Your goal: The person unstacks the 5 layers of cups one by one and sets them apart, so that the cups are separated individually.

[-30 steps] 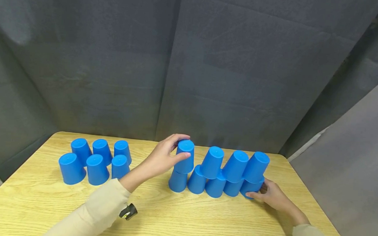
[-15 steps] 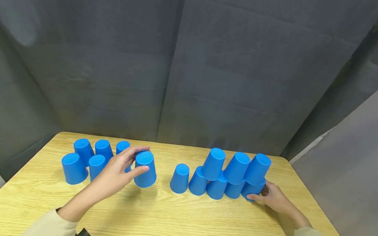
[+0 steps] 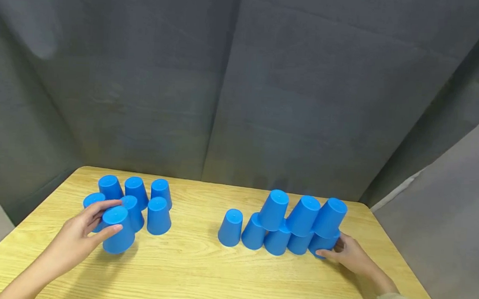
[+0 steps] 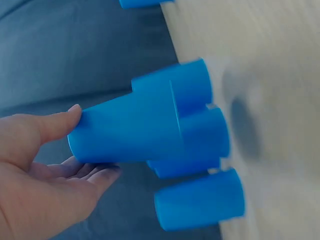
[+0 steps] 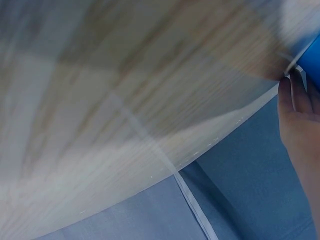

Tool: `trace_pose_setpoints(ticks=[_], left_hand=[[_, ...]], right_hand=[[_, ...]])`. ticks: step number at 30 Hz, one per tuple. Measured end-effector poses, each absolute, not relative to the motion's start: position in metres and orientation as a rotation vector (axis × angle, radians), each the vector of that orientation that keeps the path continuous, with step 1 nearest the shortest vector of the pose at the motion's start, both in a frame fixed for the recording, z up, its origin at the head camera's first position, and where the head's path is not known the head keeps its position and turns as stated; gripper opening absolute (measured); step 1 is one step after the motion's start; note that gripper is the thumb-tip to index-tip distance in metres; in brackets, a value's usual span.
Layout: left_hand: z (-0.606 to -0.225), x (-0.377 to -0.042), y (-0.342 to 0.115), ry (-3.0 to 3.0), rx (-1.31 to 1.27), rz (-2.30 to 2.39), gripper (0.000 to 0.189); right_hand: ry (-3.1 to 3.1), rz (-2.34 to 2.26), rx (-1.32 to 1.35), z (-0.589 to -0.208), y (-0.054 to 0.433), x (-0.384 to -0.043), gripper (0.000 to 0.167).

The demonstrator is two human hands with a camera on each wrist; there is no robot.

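In the head view my left hand grips an upside-down blue cup between thumb and fingers, in front of the left group of cups. The left wrist view shows this held cup from the side, overlapping other cups behind it. My right hand holds the rightmost bottom cup of the right-hand stack, thumb on its front. A row of several inverted cups forms the base there, with three more cups on top. The leftmost base cup has nothing on it.
Several inverted blue cups stand in two rows at the left of the wooden table. A dark grey curtain hangs right behind the table's back edge, and a lighter panel stands along the right.
My left hand has lifted a cup off the left end of the stack's upper row and carried it left to the other cups. My right hand stays at the bottom right cup.
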State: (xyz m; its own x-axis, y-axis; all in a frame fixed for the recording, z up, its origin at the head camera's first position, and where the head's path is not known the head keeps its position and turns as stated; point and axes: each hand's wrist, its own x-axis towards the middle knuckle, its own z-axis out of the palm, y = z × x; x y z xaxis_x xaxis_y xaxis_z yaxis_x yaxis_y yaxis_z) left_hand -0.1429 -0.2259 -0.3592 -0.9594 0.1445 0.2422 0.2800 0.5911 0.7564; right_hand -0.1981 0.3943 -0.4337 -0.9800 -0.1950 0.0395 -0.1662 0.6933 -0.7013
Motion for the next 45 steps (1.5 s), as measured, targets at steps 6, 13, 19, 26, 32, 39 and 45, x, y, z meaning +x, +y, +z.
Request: trace_pose_setpoints(ticks=[6,13,19,26,32,39,45], left_hand=[[-0.377,-0.146,-0.253,-2.752,-0.206,-1.253,0.064],[-0.391,-0.145,-0.279,-2.796,-0.068,-1.201,0.065],[-0.399,-0.144,-0.29,-2.825,0.009,-1.177,0.067],[-0.4,-0.145,-0.294,-2.843,0.056,-1.201,0.077],[-0.399,-0.141,-0.291,-2.695,-0.046,-1.137,0.071],[-0.379,-0.14,-0.273,-2.603,-0.157,-1.099,0.064],[-0.357,-0.146,-0.242,-2.59,-0.265,-1.063,0.062]], right_hand=[[2.865,-1.183,-0.309,-0.436,0.395,-0.195,0.076],[2.864,-1.199,-0.333,-0.434,0.394,-0.196,0.075],[2.872,-1.193,-0.331,-0.434,0.393,-0.197,0.075],[2.872,-1.191,-0.322,-0.435,0.395,-0.197,0.075],[2.86,-1.195,-0.337,-0.435,0.396,-0.198,0.074],[2.842,-1.232,-0.414,-0.432,0.396,-0.198,0.074],[2.843,-1.227,-0.401,-0.432,0.395,-0.197,0.073]])
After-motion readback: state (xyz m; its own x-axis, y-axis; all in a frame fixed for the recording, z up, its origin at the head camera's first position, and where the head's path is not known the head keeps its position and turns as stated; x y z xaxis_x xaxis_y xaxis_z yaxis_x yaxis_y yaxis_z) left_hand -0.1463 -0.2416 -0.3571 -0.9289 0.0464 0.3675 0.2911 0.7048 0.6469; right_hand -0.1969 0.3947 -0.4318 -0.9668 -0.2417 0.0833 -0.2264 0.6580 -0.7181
